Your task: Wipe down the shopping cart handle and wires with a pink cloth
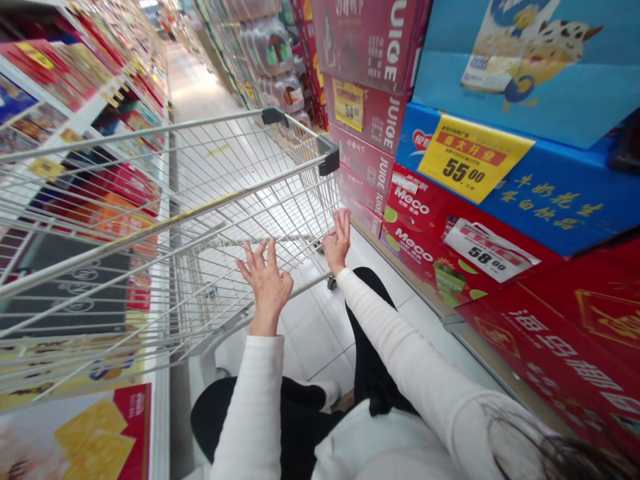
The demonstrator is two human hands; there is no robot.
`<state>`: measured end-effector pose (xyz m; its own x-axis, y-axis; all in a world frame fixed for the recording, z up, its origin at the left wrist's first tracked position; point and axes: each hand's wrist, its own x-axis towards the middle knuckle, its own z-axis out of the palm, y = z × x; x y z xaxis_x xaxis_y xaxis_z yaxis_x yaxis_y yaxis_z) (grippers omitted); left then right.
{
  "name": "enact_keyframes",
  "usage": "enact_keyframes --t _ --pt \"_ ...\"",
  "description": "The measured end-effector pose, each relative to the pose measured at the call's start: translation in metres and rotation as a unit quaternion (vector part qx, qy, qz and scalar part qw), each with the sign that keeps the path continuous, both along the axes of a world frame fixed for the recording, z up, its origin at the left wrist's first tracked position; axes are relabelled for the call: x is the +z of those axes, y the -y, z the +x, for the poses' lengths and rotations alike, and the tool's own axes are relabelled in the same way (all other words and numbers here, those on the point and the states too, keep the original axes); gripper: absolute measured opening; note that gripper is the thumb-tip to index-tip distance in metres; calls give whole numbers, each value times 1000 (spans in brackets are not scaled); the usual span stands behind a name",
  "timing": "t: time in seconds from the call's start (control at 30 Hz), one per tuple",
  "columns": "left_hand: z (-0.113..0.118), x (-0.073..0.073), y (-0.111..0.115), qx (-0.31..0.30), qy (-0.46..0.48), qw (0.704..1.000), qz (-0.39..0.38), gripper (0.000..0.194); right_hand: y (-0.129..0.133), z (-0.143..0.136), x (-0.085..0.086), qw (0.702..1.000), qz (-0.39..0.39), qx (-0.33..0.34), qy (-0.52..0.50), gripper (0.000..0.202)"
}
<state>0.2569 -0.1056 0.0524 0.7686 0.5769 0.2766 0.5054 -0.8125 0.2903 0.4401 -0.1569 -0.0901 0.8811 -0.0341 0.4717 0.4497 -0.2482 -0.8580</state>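
Note:
A wire shopping cart [240, 193] stretches across the left and middle of the view, with dark plastic corner pieces [329, 157] on its rim. My left hand [267, 283] is raised against its near side, fingers spread, with nothing visible in them. Whether the fingertips touch the wires I cannot tell. Beside the cart's right-hand end is my right hand [339, 243], below the corner piece. Its fingers point up and stretch out, with no held thing showing; contact with the wires is unclear.
Stacked drink cartons [370, 133] line the right side, with a yellow price sign [475, 157] and a white one [493, 250]. Shelves of packaged goods [100, 87] stand at left behind the cart. A tiled aisle [193, 87] runs away between them. My bent legs [370, 300] are below.

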Motion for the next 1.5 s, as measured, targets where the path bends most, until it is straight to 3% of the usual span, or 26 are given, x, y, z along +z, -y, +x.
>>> enact_keyframes --t 0.17,0.3,0.43,0.53,0.63,0.77,0.87,0.93,1.0,1.07,1.13,1.23,1.37,1.43,1.5 --pt "1 -1 0 -1 -5 1000 10 86 -21 -38 -2 998 31 -6 -62 76" --pt "0 -2 -1 1 -5 1000 12 86 -44 -86 6 999 -2 -20 -30 76" --pt "-1 -3 -4 4 5 1000 17 81 -41 -120 28 997 32 53 35 67" --pt "-2 -2 -5 3 2 1000 16 79 -30 -111 57 993 68 83 46 61" --pt "-3 -3 -4 -1 0 1000 11 81 -22 -83 76 991 40 92 87 60" --pt "-5 0 0 1 5 1000 -4 82 -10 -61 68 981 -11 103 162 62" --pt "-15 18 2 9 48 999 -10 71 3 -58 59 978 -2 108 181 65" --pt "-27 41 0 61 131 989 32 58 8 -54 69 980 20 88 180 65" --pt "-41 70 -7 127 230 959 108 54 6 -46 92 980 32 72 181 63" --pt "-50 97 -21 145 288 932 168 57 -3 -43 123 979 21 81 187 62" --pt "-54 116 -37 140 276 936 171 51 -20 -50 152 979 13 94 183 64" --pt "-51 125 -58 126 238 954 133 37 -51 -90 181 977 39 106 180 66" --pt "-50 121 -67 128 241 955 117 31 -81 -149 193 947 7 184 263 59" --pt "-53 121 -67 126 233 957 119 29 -81 -151 192 918 -32 221 328 56" --pt "-56 122 -66 118 221 961 120 28 -69 -129 187 887 -55 246 386 55"
